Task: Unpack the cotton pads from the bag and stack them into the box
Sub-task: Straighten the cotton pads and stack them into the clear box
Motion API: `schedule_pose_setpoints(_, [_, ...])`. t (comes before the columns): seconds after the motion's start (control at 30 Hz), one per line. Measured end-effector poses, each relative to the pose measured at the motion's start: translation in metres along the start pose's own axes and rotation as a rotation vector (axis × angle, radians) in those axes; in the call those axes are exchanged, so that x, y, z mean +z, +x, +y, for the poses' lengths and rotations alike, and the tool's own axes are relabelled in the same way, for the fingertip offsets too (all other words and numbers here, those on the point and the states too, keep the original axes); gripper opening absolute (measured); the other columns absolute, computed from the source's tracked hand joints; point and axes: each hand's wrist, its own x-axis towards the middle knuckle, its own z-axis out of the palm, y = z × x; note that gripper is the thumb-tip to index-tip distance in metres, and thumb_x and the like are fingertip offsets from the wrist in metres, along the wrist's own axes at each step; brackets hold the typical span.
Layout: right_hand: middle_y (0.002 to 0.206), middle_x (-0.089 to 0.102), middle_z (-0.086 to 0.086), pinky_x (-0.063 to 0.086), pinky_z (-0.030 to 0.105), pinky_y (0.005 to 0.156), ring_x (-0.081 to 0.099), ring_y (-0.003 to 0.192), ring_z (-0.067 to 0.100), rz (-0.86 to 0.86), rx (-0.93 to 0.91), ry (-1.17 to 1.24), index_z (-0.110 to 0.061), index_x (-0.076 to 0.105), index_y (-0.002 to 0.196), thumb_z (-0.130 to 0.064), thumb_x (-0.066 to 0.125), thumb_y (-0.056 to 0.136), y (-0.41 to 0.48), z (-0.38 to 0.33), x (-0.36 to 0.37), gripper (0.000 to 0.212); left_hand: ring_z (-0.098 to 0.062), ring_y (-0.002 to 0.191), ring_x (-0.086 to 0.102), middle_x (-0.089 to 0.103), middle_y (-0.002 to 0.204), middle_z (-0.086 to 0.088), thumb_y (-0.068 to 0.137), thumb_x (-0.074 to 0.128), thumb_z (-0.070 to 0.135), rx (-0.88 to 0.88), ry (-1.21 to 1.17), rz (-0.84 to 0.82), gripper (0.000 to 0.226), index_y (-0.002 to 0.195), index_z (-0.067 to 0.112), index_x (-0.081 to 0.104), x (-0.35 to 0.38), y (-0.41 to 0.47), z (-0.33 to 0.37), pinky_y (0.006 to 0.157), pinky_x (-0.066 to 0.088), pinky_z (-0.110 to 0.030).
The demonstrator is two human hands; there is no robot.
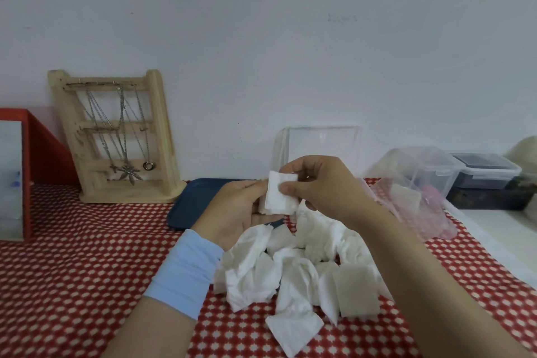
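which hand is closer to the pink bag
Right. The right hand is just left of the pink bag; the left hand is farther left, beyond the held pads.

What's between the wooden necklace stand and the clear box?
A dark blue tray lies between the necklace stand and the clear box, its right end hidden behind the left hand, as the head view shows.

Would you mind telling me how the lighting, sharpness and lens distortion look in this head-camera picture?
Head view: light is soft and even, with no hard shadows; the wide lens bends the edges, so the wooden stand leans; the clear box nearly vanishes against the white wall; the loose cotton pads look soft, with little texture.
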Motion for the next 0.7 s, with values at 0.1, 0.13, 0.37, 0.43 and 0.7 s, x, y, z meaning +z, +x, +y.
schedule_pose_setpoints(0.1, [0.079,0.071,0.004,0.041,0.012,0.047,0.057,0.054,0.006,0.025,-0.014,-0.001,-0.014,0.076,0.089,-0.004,0.08,0.082,0.002,-0.001,0.001,0.013,-0.029,0.102,0.075,0.076,0.11,-0.02,0.103,0.054,0.014,-0.024,-0.018,0.027,0.025,0.113,-0.001,0.072,-0.001,0.001,-0.001,0.076,0.064,-0.032])
schedule_pose_setpoints(0.13, [0.078,0.071,0.004,0.04,0.011,0.047,0.056,0.052,0.005,0.026,-0.021,0.015,-0.012,0.076,0.09,-0.003,0.08,0.081,0.002,-0.001,0.0,0.013,-0.029,0.102,0.075,0.075,0.111,-0.021,0.103,0.054,0.012,-0.028,-0.02,0.037,0.025,0.114,-0.002,0.072,-0.001,0.001,-0.002,0.075,0.064,-0.032])
schedule_pose_setpoints(0.37, [0.081,0.073,-0.002,0.048,0.017,0.054,0.061,0.055,0.002,0.059,-0.038,-0.093,-0.021,0.075,0.087,-0.009,0.083,0.079,0.004,0.003,0.006,0.016,-0.031,0.103,0.075,0.075,0.112,-0.021,0.106,0.049,0.026,-0.072,-0.106,-0.019,0.037,0.122,-0.002,0.067,0.001,-0.001,0.004,0.076,0.064,-0.033])
schedule_pose_setpoints(0.43, [0.088,0.071,-0.009,0.053,0.022,0.062,0.062,0.059,0.003,0.111,-0.037,-0.144,-0.025,0.073,0.09,-0.016,0.084,0.079,0.006,0.006,0.008,0.018,-0.03,0.106,0.074,0.075,0.114,-0.02,0.104,0.051,0.033,-0.08,-0.116,-0.064,0.041,0.121,-0.001,0.067,0.0,-0.002,0.006,0.081,0.064,-0.034])
schedule_pose_setpoints(0.7, [0.095,0.071,-0.004,0.048,0.023,0.065,0.06,0.058,0.003,-0.006,0.034,-0.115,-0.027,0.067,0.113,-0.034,0.075,0.089,0.005,0.008,0.011,0.026,-0.026,0.101,0.075,0.077,0.111,-0.013,0.087,0.07,-0.008,-0.032,0.182,-0.012,0.037,0.122,0.004,0.067,-0.024,-0.002,0.012,0.081,0.063,-0.03])
